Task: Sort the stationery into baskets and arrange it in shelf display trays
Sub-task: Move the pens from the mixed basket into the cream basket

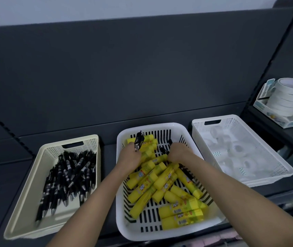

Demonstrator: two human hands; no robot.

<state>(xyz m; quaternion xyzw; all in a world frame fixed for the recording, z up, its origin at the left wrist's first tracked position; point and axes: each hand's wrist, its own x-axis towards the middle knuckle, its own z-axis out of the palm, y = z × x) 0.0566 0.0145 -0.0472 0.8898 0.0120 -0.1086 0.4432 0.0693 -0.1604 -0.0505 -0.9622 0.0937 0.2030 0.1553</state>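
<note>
Dark shelf [142, 77] carries three baskets side by side. White slotted basket [124, 227] in the middle holds a heap of yellow glue sticks [167, 177] and a few black pens. Cream basket [26, 211] on the left holds black pens [69, 177]; white basket [283, 168] on the right holds tape rolls [238, 154]. Both hands reach into the middle basket: left hand [130, 157] is closed around a bunch of pens [139, 139]; right hand [180, 152] is curled over the glue sticks, its grasp hidden.
</note>
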